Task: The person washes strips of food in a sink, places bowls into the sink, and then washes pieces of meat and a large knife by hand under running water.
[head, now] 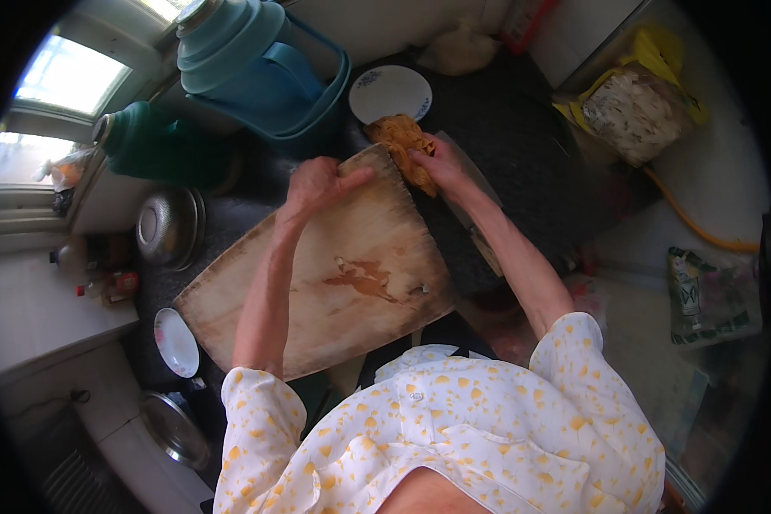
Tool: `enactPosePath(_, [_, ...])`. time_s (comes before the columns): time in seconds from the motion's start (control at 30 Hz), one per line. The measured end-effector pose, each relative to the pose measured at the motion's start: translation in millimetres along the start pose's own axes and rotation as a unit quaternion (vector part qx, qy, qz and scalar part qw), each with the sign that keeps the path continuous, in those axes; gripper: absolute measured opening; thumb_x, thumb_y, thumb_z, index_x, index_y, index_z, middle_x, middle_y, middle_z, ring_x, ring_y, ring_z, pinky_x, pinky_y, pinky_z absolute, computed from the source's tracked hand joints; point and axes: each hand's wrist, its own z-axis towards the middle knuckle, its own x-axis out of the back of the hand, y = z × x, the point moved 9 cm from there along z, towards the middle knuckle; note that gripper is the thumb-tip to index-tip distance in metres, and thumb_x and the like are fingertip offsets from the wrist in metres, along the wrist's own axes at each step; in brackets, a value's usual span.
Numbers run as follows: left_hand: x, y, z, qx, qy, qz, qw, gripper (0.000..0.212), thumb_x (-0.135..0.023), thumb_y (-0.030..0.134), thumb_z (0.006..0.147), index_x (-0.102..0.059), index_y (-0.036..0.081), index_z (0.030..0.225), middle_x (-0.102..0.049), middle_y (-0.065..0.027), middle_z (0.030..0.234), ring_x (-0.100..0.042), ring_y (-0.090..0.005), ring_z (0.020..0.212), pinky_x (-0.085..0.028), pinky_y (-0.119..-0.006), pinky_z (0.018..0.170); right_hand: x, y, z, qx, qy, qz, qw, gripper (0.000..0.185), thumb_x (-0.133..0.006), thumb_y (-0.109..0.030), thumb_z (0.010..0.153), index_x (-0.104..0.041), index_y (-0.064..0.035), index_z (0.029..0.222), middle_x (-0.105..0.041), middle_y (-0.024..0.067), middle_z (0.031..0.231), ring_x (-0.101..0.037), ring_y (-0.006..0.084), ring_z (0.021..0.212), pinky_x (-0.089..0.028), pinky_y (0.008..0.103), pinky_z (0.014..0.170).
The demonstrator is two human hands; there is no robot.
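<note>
A worn wooden cutting board [321, 276] with a wet brown stain lies tilted before me, partly over the dark countertop. My left hand [321, 186] grips its far edge, thumb on the upper face. In my right hand [446, 167] is a bunched orange-brown cloth [405, 144], held at the board's far right corner. Just beyond the cloth stands a white plate with a blue pattern [390, 93]. Beneath my right forearm a cleaver-like flat blade [466, 186] with a pale handle lies on the counter, partly hidden.
Blue plastic containers [257, 83] and a green thermos [160, 144] stand at the back left. Metal bowls [167, 228] and a small floral dish [177, 342] are left of the board. A yellow bag with pale contents [636, 109] and an orange hose [694, 225] are at right.
</note>
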Motion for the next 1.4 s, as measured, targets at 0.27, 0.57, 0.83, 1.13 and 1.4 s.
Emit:
enactPosePath(0.27, [-26.3, -8.0, 7.1, -0.006, -0.030, 0.025, 0.999, 0.063, -0.055, 0.060, 0.063, -0.062, -0.001, 0.073, -0.059, -0.0164, 0.067, -0.058, -0.0278, 0.066, -0.044, -0.034, 0.061, -38.3, 42.4, 21.4, -0.068, -0.224, -0.179, 0.956, 0.024, -0.051, -0.004, 0.075, -0.052, -0.0005, 0.099, -0.058, 0.0077, 0.088, -0.054, 0.0141, 0.080, -0.043, 0.0253, 0.069])
enactPosePath(0.57, [-30.1, -9.2, 10.9, -0.009, -0.027, 0.024, 0.999, 0.061, -0.054, 0.059, 0.065, -0.062, -0.001, 0.073, -0.059, -0.0164, 0.066, -0.058, -0.0273, 0.065, -0.044, -0.035, 0.060, -29.9, 28.4, 16.9, -0.068, -0.295, -0.178, 0.936, 0.039, -0.054, -0.010, 0.072, -0.047, 0.0002, 0.109, -0.053, 0.0097, 0.100, -0.050, 0.0155, 0.091, -0.041, 0.0253, 0.077])
enactPosePath(0.83, [-37.0, -23.0, 19.6, -0.007, -0.005, 0.027, 1.000, 0.067, -0.052, 0.062, 0.063, -0.061, -0.004, 0.071, -0.057, -0.0200, 0.064, -0.058, -0.0302, 0.066, -0.043, -0.036, 0.058, -24.3, -0.6, 0.6, 0.133, -0.039, -0.369, 0.919, 0.038, -0.050, -0.015, 0.073, -0.048, 0.0051, 0.105, -0.054, 0.0176, 0.097, -0.053, 0.0274, 0.087, -0.043, 0.0305, 0.075])
enactPosePath(1.13, [-36.9, -33.0, 24.9, -0.075, 0.118, -0.012, 0.990, 0.055, -0.055, 0.056, 0.065, -0.063, 0.004, 0.076, -0.058, -0.0166, 0.065, -0.058, -0.0309, 0.065, -0.046, -0.038, 0.059, -52.9, 13.3, -30.9, 0.236, 0.008, -0.461, 0.855, 0.041, -0.047, -0.016, 0.079, -0.037, 0.0033, 0.114, -0.042, 0.0203, 0.111, -0.039, 0.0347, 0.103, -0.033, 0.0395, 0.087])
enactPosePath(1.4, [-21.8, -22.3, 12.7, -0.165, 0.262, 0.037, 0.950, 0.041, -0.058, 0.045, 0.069, -0.061, 0.004, 0.072, -0.057, -0.0134, 0.064, -0.056, -0.0278, 0.062, -0.043, -0.035, 0.053, -53.7, 14.1, -28.9, 0.223, 0.008, -0.483, 0.847, 0.040, -0.046, -0.017, 0.080, -0.036, 0.0028, 0.114, -0.042, 0.0192, 0.112, -0.039, 0.0342, 0.103, -0.033, 0.0392, 0.086])
